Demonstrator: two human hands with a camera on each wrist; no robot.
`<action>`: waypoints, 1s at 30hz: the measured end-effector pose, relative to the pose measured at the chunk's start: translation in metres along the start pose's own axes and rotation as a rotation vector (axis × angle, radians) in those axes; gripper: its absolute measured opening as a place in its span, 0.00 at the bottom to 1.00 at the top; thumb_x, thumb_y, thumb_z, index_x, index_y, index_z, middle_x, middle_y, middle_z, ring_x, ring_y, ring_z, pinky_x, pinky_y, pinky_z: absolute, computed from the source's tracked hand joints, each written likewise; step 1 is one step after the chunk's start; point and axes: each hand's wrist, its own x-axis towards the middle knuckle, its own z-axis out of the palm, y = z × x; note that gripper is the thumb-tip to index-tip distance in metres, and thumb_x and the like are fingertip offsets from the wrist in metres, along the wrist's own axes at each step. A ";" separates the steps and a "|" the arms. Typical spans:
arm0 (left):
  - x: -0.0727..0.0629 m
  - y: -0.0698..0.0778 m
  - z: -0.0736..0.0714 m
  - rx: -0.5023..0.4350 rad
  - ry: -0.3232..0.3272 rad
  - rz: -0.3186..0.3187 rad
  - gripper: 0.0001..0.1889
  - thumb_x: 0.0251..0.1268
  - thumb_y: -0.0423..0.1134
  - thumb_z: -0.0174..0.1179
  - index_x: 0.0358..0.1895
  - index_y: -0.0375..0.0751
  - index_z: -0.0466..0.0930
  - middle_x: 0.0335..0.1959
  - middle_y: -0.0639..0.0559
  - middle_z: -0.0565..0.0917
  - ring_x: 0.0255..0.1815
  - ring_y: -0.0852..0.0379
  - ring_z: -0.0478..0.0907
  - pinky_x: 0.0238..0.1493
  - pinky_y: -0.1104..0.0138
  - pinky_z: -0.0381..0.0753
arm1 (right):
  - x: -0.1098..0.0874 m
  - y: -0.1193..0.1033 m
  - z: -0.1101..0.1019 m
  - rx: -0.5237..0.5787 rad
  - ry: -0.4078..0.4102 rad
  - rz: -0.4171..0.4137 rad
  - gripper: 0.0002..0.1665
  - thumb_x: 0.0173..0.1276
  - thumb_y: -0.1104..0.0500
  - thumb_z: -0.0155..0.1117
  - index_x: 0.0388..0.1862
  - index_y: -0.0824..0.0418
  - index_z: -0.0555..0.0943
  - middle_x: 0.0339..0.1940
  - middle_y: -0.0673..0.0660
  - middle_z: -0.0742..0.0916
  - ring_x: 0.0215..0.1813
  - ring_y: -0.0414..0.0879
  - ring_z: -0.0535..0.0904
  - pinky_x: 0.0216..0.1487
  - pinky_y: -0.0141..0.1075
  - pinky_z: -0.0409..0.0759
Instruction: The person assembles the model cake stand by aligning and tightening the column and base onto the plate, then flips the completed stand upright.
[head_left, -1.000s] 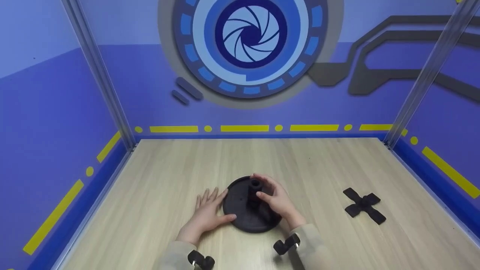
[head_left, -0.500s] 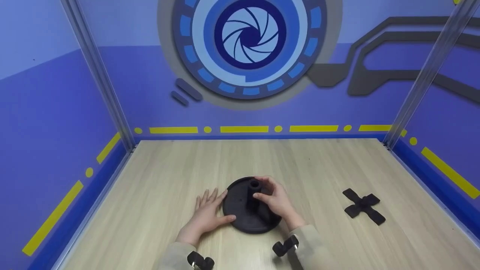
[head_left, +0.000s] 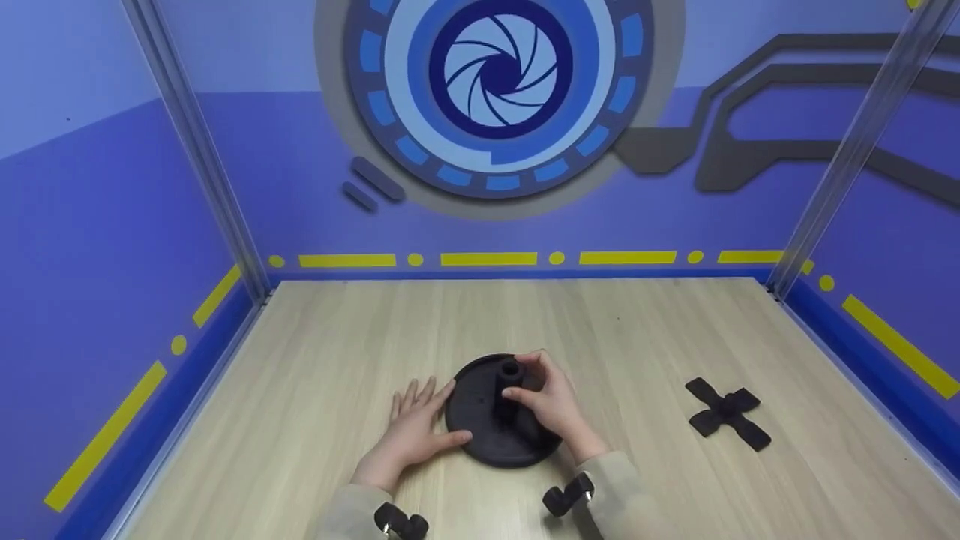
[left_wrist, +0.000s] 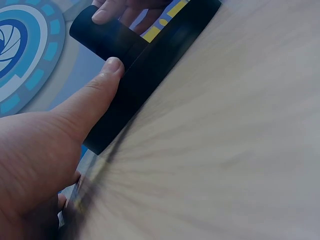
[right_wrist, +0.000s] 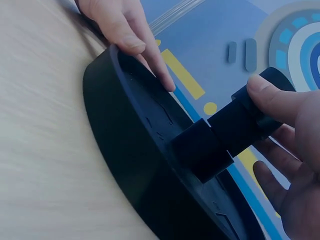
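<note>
No words, numbers or brand names can be read. Between the left hand (head_left: 409, 435) and the right hand (head_left: 556, 401), the disc (head_left: 472, 420) bears small marks (right_wrist: 166, 116) on its inner face, too faint to make out. Beyond both hands, the back wall (head_left: 277, 165) shows a round aperture emblem (head_left: 501, 71), with yellow dashes and dots (head_left: 489, 259) beneath, nearer the hands.

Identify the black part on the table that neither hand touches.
The four-armed cross, alone at the right; the left hand touches the round base, the right hand holds its post.
</note>
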 end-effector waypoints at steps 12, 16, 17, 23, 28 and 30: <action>-0.001 0.001 -0.001 0.008 -0.003 -0.003 0.51 0.58 0.67 0.68 0.81 0.50 0.60 0.83 0.32 0.54 0.85 0.26 0.40 0.82 0.32 0.33 | -0.002 0.003 0.007 -0.001 0.061 -0.017 0.34 0.51 0.64 0.84 0.54 0.62 0.76 0.53 0.58 0.87 0.58 0.46 0.82 0.63 0.30 0.77; -0.001 0.000 0.000 0.012 -0.002 -0.002 0.51 0.58 0.68 0.68 0.81 0.49 0.60 0.83 0.32 0.54 0.85 0.26 0.40 0.82 0.32 0.33 | -0.001 0.004 0.005 -0.004 0.023 -0.011 0.38 0.53 0.61 0.84 0.61 0.62 0.76 0.57 0.59 0.86 0.62 0.51 0.81 0.67 0.35 0.76; -0.001 0.000 0.000 0.012 -0.001 -0.001 0.51 0.58 0.68 0.68 0.81 0.49 0.60 0.83 0.32 0.54 0.85 0.26 0.40 0.82 0.32 0.33 | -0.001 0.004 0.003 0.021 0.005 -0.013 0.38 0.55 0.62 0.83 0.63 0.62 0.75 0.59 0.61 0.85 0.63 0.53 0.80 0.67 0.36 0.77; -0.002 0.001 -0.001 0.011 0.005 0.000 0.51 0.58 0.68 0.68 0.81 0.49 0.60 0.83 0.32 0.55 0.84 0.26 0.41 0.82 0.32 0.33 | 0.003 0.005 -0.008 0.181 -0.163 -0.052 0.37 0.68 0.66 0.70 0.74 0.68 0.69 0.71 0.67 0.80 0.73 0.50 0.76 0.72 0.25 0.71; -0.001 0.000 0.000 0.012 0.007 -0.003 0.51 0.58 0.67 0.68 0.81 0.50 0.60 0.83 0.32 0.54 0.85 0.27 0.40 0.82 0.32 0.33 | 0.002 0.002 -0.012 0.191 -0.264 -0.090 0.33 0.73 0.65 0.64 0.75 0.72 0.69 0.72 0.70 0.78 0.72 0.37 0.75 0.70 0.20 0.69; 0.000 -0.001 0.000 0.008 0.004 -0.003 0.51 0.58 0.68 0.68 0.81 0.51 0.60 0.83 0.33 0.54 0.85 0.27 0.39 0.82 0.32 0.32 | 0.002 0.002 -0.012 0.189 -0.267 -0.084 0.32 0.73 0.66 0.63 0.74 0.72 0.70 0.71 0.71 0.79 0.72 0.37 0.75 0.70 0.20 0.70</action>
